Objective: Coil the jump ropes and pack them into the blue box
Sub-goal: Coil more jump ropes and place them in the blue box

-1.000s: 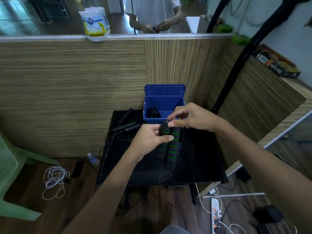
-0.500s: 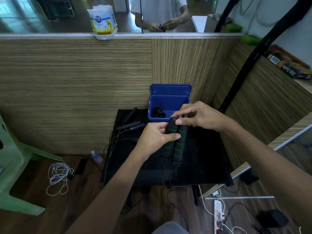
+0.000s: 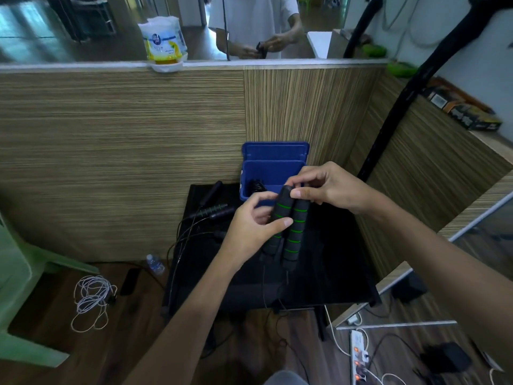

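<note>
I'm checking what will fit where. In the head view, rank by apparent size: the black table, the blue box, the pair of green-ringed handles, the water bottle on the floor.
1. black table
2. blue box
3. green-ringed handles, though they are held nearer the camera, so their rank against the box is unsure
4. water bottle

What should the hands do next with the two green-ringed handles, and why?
Probably start winding the rope around the paired handles. The left hand and right hand hold them side by side above the black table, the rope hangs loose, and the blue box stands open.
</note>
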